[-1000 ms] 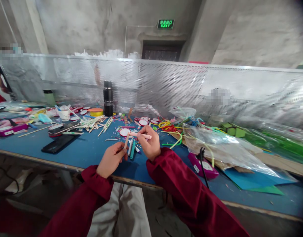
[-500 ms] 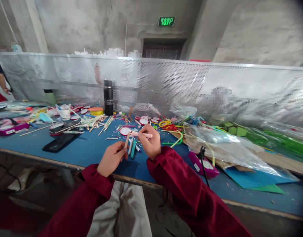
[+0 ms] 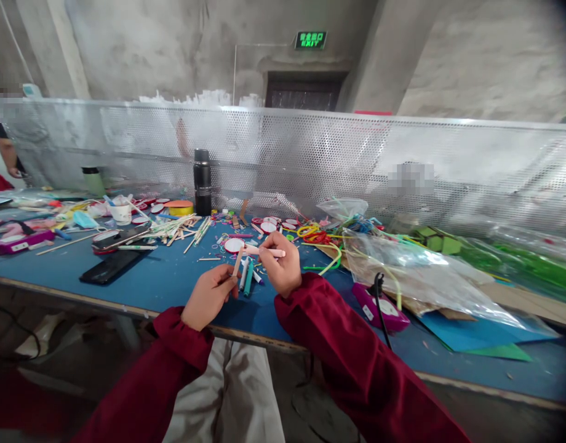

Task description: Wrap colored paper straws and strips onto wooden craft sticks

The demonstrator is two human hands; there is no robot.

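My left hand (image 3: 211, 296) pinches a flat wooden craft stick (image 3: 237, 263), which stands tilted upward between thumb and fingers. In my right hand (image 3: 283, 264) is a pale pink marker (image 3: 272, 252), its tip end pointing left at the top of the stick. Tip and stick meet or nearly meet; which of these I cannot tell. Below and between the hands lie several markers, among them a teal one (image 3: 248, 278) and a white one (image 3: 243, 275). A white round disc with a red rim (image 3: 234, 245) lies just behind the stick.
Printed sticks (image 3: 172, 229) are heaped left of a black bottle (image 3: 202, 183). A black phone (image 3: 110, 266) lies nearer the blue table's edge. On the right are a purple box with a cable (image 3: 385, 315), a clear plastic bag (image 3: 430, 283) and coloured pipe cleaners (image 3: 313, 234). A perforated metal screen (image 3: 283, 160) stands behind.
My hands, the stick and the marker look almost unmoved. At the far left, a person behind the screen has shifted slightly.
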